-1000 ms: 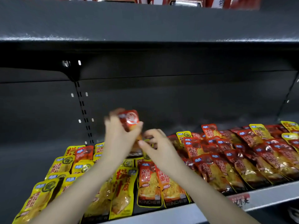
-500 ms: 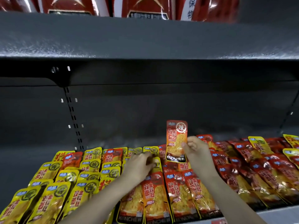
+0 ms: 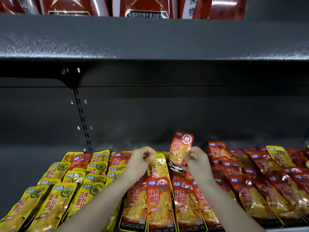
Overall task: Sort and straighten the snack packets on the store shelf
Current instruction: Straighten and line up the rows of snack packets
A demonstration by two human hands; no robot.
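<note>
Free room between packed packets [image 3: 158,198] and upper shelf [image 3: 150,39]; bare strip [image 3: 117,144] behind them.

Packets laid in rows across the shelf [image 3: 33,162], two hands met at mid-shelf.

A left block [image 3: 55,195], a centre row [image 3: 160,203] and a right block [image 3: 260,190] are laid side by side. Behind the centre row, a lying packet [image 3: 158,167] is pinched at its top by the left hand [image 3: 140,162]. Just to its right, a raised packet [image 3: 181,148] is held upright by the right hand [image 3: 198,163]. Larger packs [image 3: 147,7] are stood on the upper shelf [image 3: 150,39] overhead.

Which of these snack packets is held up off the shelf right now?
The orange packet pinched in the right hand: it stands upright above the rows, while the others lie back on the shelf.
</note>
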